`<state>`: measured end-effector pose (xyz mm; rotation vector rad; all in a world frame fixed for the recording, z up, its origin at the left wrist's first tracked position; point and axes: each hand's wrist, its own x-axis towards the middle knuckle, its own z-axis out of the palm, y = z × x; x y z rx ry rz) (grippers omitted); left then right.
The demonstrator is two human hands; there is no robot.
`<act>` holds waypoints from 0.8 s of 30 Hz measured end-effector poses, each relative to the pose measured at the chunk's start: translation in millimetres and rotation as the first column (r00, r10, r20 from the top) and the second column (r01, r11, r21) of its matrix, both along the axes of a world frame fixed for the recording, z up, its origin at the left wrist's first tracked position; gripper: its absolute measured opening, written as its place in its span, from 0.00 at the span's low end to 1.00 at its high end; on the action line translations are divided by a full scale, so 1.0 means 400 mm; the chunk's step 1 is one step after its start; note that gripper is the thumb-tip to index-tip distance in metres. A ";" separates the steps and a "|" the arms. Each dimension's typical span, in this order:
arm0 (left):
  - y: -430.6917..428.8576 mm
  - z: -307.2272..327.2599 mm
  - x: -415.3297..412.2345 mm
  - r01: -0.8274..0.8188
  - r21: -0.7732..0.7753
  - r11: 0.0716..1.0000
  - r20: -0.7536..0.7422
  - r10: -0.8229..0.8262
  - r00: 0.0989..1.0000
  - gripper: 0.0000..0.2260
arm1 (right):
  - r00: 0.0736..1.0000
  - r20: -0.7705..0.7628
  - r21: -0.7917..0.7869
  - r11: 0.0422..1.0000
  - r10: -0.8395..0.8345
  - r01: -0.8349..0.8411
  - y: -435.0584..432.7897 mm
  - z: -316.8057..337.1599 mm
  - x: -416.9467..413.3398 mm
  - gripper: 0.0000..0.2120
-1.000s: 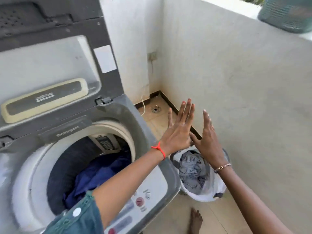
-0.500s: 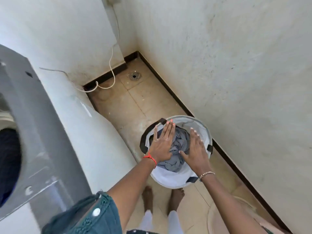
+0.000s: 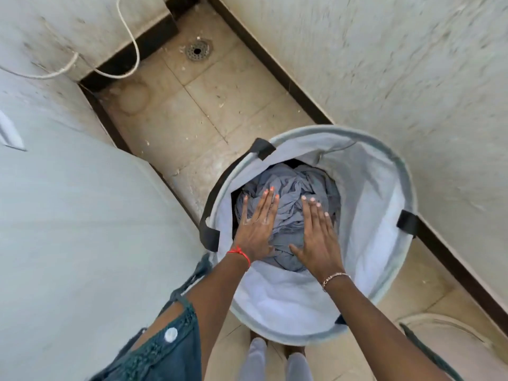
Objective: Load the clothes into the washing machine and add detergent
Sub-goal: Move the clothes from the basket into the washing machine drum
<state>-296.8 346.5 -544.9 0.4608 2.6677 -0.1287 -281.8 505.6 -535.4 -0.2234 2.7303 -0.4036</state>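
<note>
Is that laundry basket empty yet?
Not empty. Crumpled grey clothes lie at the bottom of the basket, under both hands.

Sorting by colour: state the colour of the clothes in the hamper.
Grey-blue clothes, seen in the head view.

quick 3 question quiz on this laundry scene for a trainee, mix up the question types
1. True or false: both hands lie flat and open on the grey clothes.
2. Which wrist wears the red thread? A) left B) right C) neither
3. Fill in: the round drain is set in the ____.

Key:
1. True. The left hand and right hand rest on the cloth inside the laundry basket, fingers straight, nothing gripped.
2. A. The right wrist carries a bracelet.
3. Floor, near the corner past the basket.
</note>
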 end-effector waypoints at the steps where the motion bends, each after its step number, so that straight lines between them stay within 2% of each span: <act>1: -0.004 -0.032 -0.009 0.022 -0.025 0.999 -0.007 -0.022 1.000 0.59 | 1.000 -0.004 0.016 1.000 0.004 -0.004 -0.004 -0.036 -0.005 0.59; 6: -0.007 -0.151 -0.065 0.012 -0.096 0.995 -0.015 -0.013 1.000 0.60 | 0.998 -0.014 0.031 0.998 0.054 -0.054 -0.018 -0.179 -0.039 0.60; 10: 0.011 -0.209 -0.095 0.029 -0.100 0.995 -0.022 -0.032 0.999 0.59 | 0.992 -0.075 0.137 0.987 0.100 -0.089 -0.037 -0.263 -0.069 0.62; 14: 0.012 -0.243 -0.089 0.043 -0.103 0.994 -0.054 -0.049 0.997 0.58 | 0.984 -0.057 0.241 0.959 0.167 -0.149 -0.052 -0.309 -0.072 0.61; 18: -0.005 -0.285 -0.085 0.024 -0.078 0.997 -0.158 -0.036 0.987 0.52 | 0.978 -0.126 0.349 0.930 0.167 -0.113 -0.067 -0.342 -0.076 0.56; 21: -0.007 -0.300 -0.089 0.059 -0.005 0.998 -0.151 -0.059 0.987 0.43 | 0.977 -0.171 0.305 0.950 0.128 -0.071 -0.079 -0.352 -0.102 0.50; 22: -0.008 -0.302 -0.088 0.052 0.032 0.998 -0.125 -0.048 0.991 0.39 | 0.982 -0.152 0.270 0.961 0.113 -0.069 -0.084 -0.350 -0.114 0.50; 24: -0.006 -0.305 -0.091 0.037 0.041 0.998 -0.141 -0.031 0.990 0.36 | 0.993 -0.052 0.225 0.970 0.110 -0.096 -0.093 -0.344 -0.132 0.50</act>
